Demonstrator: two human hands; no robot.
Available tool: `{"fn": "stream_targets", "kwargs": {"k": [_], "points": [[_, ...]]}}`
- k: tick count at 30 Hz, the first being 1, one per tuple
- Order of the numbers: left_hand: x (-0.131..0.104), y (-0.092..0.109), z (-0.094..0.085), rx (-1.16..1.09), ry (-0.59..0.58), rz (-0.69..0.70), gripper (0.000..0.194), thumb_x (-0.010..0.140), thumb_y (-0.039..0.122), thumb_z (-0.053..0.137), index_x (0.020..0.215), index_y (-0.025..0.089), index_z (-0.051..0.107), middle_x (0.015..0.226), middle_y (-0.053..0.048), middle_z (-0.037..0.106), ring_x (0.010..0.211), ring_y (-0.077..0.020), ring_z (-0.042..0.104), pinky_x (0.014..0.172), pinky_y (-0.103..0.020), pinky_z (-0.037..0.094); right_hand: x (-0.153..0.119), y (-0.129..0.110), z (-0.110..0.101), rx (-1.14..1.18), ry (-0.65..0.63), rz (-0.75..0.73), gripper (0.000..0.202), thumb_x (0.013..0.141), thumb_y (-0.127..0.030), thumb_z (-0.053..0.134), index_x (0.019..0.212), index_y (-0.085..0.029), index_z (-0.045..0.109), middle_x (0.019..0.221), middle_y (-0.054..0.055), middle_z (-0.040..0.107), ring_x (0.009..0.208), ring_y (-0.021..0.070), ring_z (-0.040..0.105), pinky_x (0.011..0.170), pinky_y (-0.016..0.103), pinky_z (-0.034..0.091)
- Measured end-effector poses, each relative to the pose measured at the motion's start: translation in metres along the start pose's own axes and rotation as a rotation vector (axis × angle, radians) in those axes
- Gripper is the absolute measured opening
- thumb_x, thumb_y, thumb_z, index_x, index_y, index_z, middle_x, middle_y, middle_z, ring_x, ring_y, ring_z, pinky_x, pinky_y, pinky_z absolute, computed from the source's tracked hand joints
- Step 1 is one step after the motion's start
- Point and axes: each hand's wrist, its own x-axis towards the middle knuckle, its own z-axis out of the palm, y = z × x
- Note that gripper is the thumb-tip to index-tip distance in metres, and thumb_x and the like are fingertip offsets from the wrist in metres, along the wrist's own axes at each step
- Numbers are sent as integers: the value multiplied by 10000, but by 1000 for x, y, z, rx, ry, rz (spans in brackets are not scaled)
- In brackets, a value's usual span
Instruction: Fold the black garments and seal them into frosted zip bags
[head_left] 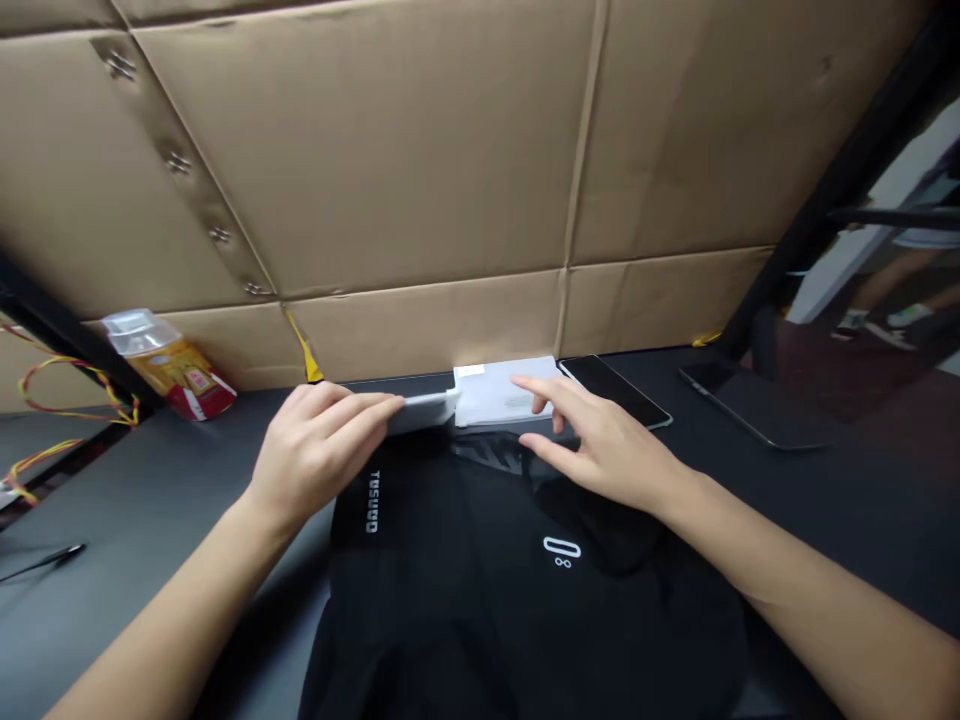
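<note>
- Flat grey-white slab (424, 412): at the back of the desk (135, 500), tilted up above the top edge of the black cloth (465, 580), in my left hand (322, 440).
- Handling, my guess: light, thin, fairly stiff, smooth enough to slip; contents unclear, so treat as breakable. Best hold is by the edges, thumb under, fingers on top.
- White packet (499, 395): lies flat at the cardboard wall (360, 190), just left of the dark phone (619, 388). Looks light, bendy, slick; I'd take it by a side edge.
- Left fingers: closed together on the slab's near-left end; thumb hidden, can't tell its placement.
- Right hand (611, 445): open, nothing held, thumb well apart from index. Index tip overlaps the packet in view; can't tell if touching.
- Cloth: soft, limp, printed, spread below both hands.
</note>
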Motion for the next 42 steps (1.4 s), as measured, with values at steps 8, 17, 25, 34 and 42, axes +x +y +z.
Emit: {"fn": "stream_targets", "kwargs": {"k": [8,17,25,34,42], "points": [[18,55,0,-171,-55,220,193,1003,102,610,1136,208,700,1008,0,818,775,-198,586,732,-370,414,0,-1,24,-40,-7,-246,177,1088,-300,578,1056,-209,726,968,48,775,881,204,722,785,337,543],[12,78,12,-167,-33,221,145,1035,182,646,1172,182,696,933,-7,787,763,-192,592,787,-400,398,-6,-14,44,147,-21,-337,160,1086,-273,598,1061,-197,737,953,40,801,830,177,749,745,301,577],[19,63,6,-88,52,133,70,1014,173,662,955,209,672,833,20,758,751,-174,629,783,-372,421,-3,-9,37,48,126,-365,140,1073,-202,575,1085,-209,714,955,52,785,835,199,742,752,336,586],[9,2,-19,92,202,-5,132,921,163,753,959,227,644,871,-4,760,751,-196,646,777,-387,460,7,17,15,119,233,-69,106,1036,-248,626,954,-237,692,935,31,727,784,182,677,675,323,558],[8,27,-9,-229,206,158,196,880,66,707,997,198,621,855,-21,713,728,-165,644,738,-358,505,3,2,21,8,229,-361,197,1032,-163,604,1153,-271,715,1252,92,666,1080,229,665,940,422,574]]}}
